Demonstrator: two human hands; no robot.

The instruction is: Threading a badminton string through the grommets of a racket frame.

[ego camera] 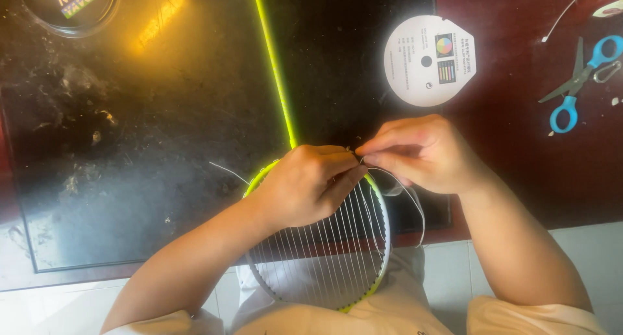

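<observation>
A badminton racket with a yellow-green frame (383,244) lies with its head toward me and its thin shaft (272,56) running away over the dark table. Vertical white strings (331,257) fill the head. My left hand (305,182) grips the top of the frame near the throat. My right hand (418,153) pinches a thin white string (415,205) right at the frame's top edge, fingertips meeting my left thumb. A loop of that string hangs down to the right of the frame.
A white round string spool (429,60) lies beyond my right hand. Blue-handled scissors (581,82) rest at the far right on the dark red surface. A round dark container (71,7) sits at the top left. The dark mat (130,147) is dusty.
</observation>
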